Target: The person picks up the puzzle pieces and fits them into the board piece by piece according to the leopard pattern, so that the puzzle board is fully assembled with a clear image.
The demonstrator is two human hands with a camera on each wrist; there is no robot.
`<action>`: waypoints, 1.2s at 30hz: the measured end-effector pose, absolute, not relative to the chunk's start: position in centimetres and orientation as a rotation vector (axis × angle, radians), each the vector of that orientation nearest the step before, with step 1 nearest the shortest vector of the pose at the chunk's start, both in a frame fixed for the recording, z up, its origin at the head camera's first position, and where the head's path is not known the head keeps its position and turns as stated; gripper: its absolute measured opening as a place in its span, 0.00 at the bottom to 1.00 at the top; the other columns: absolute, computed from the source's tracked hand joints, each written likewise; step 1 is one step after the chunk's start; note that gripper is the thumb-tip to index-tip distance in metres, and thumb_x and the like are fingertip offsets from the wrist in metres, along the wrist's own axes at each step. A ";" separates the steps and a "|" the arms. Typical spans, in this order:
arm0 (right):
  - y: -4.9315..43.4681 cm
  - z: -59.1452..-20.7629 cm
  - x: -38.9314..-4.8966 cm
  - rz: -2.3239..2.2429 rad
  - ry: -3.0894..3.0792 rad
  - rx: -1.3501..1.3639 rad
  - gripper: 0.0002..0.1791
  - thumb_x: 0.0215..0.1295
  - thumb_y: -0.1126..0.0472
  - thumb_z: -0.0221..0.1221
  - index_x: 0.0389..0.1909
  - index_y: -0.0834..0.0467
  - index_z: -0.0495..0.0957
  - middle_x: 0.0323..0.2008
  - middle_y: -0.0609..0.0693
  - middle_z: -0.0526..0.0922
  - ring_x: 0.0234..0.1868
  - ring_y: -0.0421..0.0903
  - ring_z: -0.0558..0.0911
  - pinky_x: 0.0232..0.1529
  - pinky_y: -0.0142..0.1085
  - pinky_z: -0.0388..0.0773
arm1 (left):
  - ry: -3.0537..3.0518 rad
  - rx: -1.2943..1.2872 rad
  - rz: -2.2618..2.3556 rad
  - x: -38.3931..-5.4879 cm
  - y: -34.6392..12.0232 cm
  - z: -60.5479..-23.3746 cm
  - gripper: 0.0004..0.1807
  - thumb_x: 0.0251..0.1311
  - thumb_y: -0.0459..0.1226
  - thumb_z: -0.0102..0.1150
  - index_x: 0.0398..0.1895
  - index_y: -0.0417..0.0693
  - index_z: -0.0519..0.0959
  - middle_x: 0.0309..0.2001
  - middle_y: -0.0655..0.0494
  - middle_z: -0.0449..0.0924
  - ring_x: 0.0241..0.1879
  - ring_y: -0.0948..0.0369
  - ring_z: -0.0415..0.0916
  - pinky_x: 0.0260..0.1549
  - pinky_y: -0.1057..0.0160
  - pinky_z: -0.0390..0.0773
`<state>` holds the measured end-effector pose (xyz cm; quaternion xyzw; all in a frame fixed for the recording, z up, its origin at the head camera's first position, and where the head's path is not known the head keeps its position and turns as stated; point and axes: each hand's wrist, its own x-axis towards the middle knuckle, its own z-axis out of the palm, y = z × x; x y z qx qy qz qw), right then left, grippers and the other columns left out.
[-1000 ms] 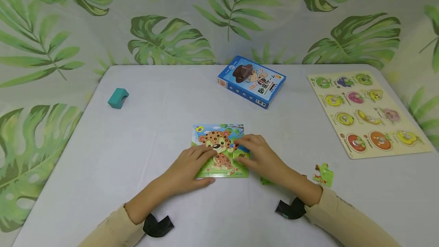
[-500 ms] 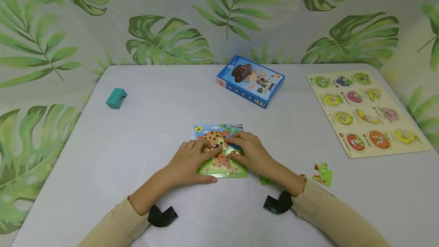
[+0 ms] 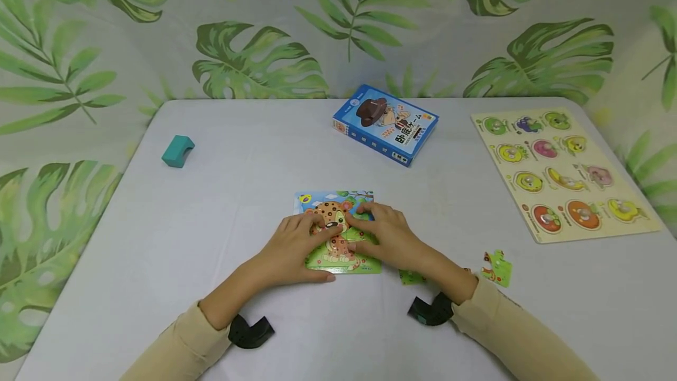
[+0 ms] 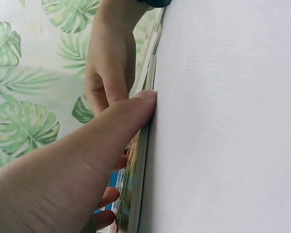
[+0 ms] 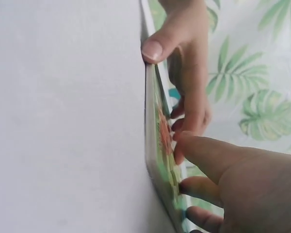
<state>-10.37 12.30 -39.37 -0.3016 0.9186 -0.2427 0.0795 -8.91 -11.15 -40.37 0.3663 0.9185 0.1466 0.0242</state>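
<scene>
A leopard jigsaw puzzle (image 3: 344,264) lies in its flat tray at the middle of the table. My left hand (image 3: 288,251) holds it steady, its thumb (image 4: 145,97) against the near edge and its fingers bent onto the picture. With thumb and fingers spread over the right side of the picture, my right hand (image 3: 394,240) grips a puzzle piece (image 3: 357,233) low against the board, mostly hidden by the fingers. The two index fingers almost meet by the leopard's face. Near the right forearm are loose pieces, a green one (image 3: 412,277) and a green-and-orange one (image 3: 496,268).
Behind the puzzle lies a blue game box (image 3: 386,125). A wooden fruit peg puzzle (image 3: 560,193) occupies the right side of the table. At the far left sits a teal arch block (image 3: 178,151). Leaf-patterned cloth (image 3: 259,63) hangs behind the table.
My right hand has moved slightly left over the puzzle, and the piece that showed between its fingers is now low and mostly covered. My left index finger has reached further right across the picture.
</scene>
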 end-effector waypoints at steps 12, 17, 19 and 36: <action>14.9 -37.0 -8.5 -1.055 2.579 -0.789 0.38 0.55 0.53 0.62 0.65 0.54 0.57 0.65 0.55 0.54 0.65 0.54 0.52 0.57 0.58 0.55 | 2.819 1.119 0.515 -8.8 -12.0 -40.8 0.45 0.46 0.66 0.53 0.67 0.59 0.57 0.59 0.52 0.57 0.60 0.53 0.53 0.57 0.53 0.53; 17.4 -35.9 -7.1 -1.126 2.632 -0.750 0.42 0.51 0.52 0.65 0.66 0.51 0.55 0.64 0.51 0.54 0.64 0.50 0.53 0.56 0.54 0.61 | 2.858 1.064 0.683 -8.2 -13.5 -40.6 0.45 0.50 0.61 0.55 0.68 0.53 0.53 0.63 0.49 0.56 0.61 0.53 0.54 0.57 0.51 0.58; 18.4 -35.8 -6.5 -1.137 2.673 -0.766 0.44 0.49 0.51 0.66 0.66 0.52 0.56 0.64 0.51 0.55 0.63 0.50 0.55 0.56 0.53 0.61 | 2.879 1.012 0.731 -7.9 -14.0 -40.5 0.46 0.50 0.59 0.56 0.69 0.53 0.51 0.63 0.50 0.56 0.60 0.53 0.55 0.56 0.51 0.59; 21.8 -38.9 -4.6 -1.052 2.726 -0.714 0.46 0.44 0.50 0.69 0.64 0.58 0.58 0.59 0.50 0.64 0.59 0.47 0.63 0.57 0.28 0.61 | 2.896 0.815 0.783 -6.7 -16.4 -41.1 0.44 0.52 0.58 0.55 0.67 0.44 0.54 0.63 0.50 0.58 0.62 0.54 0.53 0.59 0.55 0.56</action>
